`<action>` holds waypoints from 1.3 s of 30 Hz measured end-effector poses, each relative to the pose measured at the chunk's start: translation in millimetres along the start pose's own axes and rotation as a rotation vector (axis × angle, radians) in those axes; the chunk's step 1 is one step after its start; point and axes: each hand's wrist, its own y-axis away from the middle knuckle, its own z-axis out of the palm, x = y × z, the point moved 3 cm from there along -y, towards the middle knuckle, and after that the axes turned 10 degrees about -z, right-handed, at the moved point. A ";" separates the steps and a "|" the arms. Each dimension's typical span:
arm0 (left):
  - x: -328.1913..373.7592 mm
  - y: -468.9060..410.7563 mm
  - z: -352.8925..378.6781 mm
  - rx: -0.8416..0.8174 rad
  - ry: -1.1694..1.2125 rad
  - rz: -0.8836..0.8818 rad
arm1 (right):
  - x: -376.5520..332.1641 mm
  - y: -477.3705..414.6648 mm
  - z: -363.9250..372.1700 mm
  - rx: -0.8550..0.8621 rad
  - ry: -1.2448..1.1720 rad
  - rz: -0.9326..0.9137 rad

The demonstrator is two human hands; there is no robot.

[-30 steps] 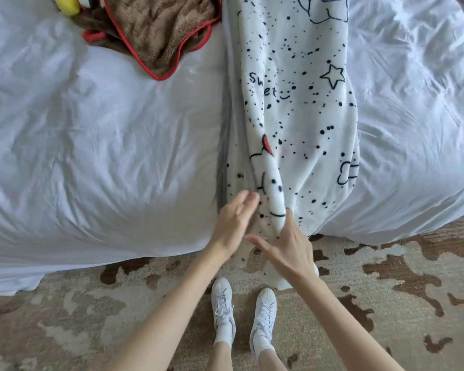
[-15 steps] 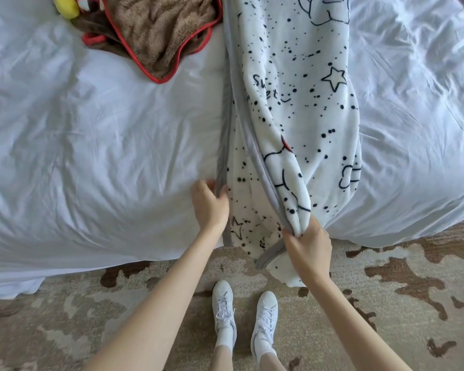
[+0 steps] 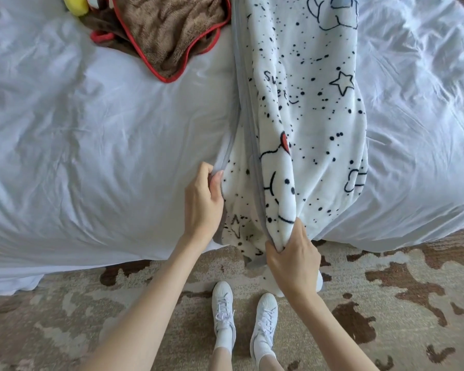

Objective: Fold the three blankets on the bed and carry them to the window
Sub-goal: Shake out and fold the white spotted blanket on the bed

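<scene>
Pinching the grey hem [image 3: 227,156] of the white blanket [image 3: 306,103], my left hand [image 3: 202,202] sits at 10 o'clock from my right hand [image 3: 292,258], which grips a bunched fold over the bed [image 3: 91,129] edge. The brown blanket [image 3: 172,30] lies at 11 o'clock, with open sheet at 9.

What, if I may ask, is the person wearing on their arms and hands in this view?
Nothing shows on either. The left hand and right hand are bare, with no gloves, rings, watch or bracelet visible. The left forearm and right forearm are uncovered down to the frame's lower edge, so no sleeves appear. Below them, white lace-up sneakers and white socks are worn.
</scene>
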 end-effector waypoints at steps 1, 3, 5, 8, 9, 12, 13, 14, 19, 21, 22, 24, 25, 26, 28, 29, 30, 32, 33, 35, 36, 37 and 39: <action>5.4 -0.3 -2.5 0.041 0.014 0.016 | -0.5 -0.2 -1.9 0.031 0.002 0.002; 8.9 -0.2 -7.4 0.117 0.043 0.016 | 0.9 -1.7 -6.5 0.076 0.007 0.009; -3.4 0.8 -7.3 0.091 0.095 -0.075 | 3.4 -4.1 -9.0 0.069 0.013 0.002; -26.1 8.4 4.6 -0.262 0.250 -0.401 | 6.3 -7.9 -4.6 -0.018 0.004 -0.013; -28.2 13.3 8.8 -0.382 0.276 -0.456 | 4.6 -8.2 -0.8 -0.051 -0.015 -0.028; -24.8 22.6 15.0 -0.564 0.379 -0.465 | -11.1 -4.1 14.9 -0.155 -0.130 -0.100; -23.8 23.5 15.1 -0.612 0.442 -0.491 | -17.4 -2.7 21.9 -0.212 -0.175 -0.119; -23.9 24.5 14.6 -0.662 0.515 -0.533 | -22.4 -1.5 29.0 -0.277 -0.200 -0.135; -36.2 36.5 7.1 -0.731 0.542 -0.604 | -30.0 12.3 42.1 -0.344 0.036 -0.258; -44.8 41.2 8.7 -0.724 0.455 -0.624 | -25.6 25.6 49.6 -0.441 0.074 -0.334; -49.7 41.6 9.8 -0.686 0.385 -0.625 | -19.8 30.9 54.2 -0.511 0.053 -0.364; -61.5 39.2 10.6 -0.555 0.232 -0.625 | -3.4 32.4 57.9 -0.610 -0.012 -0.344; -66.4 38.7 10.9 -0.498 0.186 -0.633 | 5.3 28.6 56.7 -0.605 -0.021 -0.321; -70.5 38.6 11.8 -0.455 0.166 -0.637 | 14.1 23.0 54.3 -0.578 -0.021 -0.293; -73.6 40.4 14.7 -0.384 0.161 -0.629 | 34.8 9.9 48.1 -0.495 -0.030 -0.208; -73.0 42.8 17.1 -0.351 0.173 -0.627 | 47.6 3.1 44.3 -0.436 -0.035 -0.140; -71.0 46.5 20.2 -0.329 0.198 -0.629 | 61.6 -3.6 39.8 -0.369 -0.030 -0.053; -66.3 55.6 28.4 -0.305 0.263 -0.628 | 94.7 -16.8 28.1 -0.210 -0.025 0.153; -66.0 59.5 32.6 -0.285 0.285 -0.630 | 111.4 -23.6 22.0 -0.135 -0.030 0.260; -67.5 64.2 36.7 -0.211 0.282 -0.635 | 141.2 -38.5 9.9 -0.036 -0.100 0.456; -68.4 65.4 37.6 -0.165 0.260 -0.636 | 152.8 -47.0 6.1 -0.015 -0.174 0.521; -69.7 66.6 38.6 -0.119 0.232 -0.639 | 161.7 -54.5 3.6 -0.016 -0.254 0.565; -72.2 69.3 41.7 -0.044 0.207 -0.647 | 175.3 -62.0 4.3 -0.055 -0.435 0.642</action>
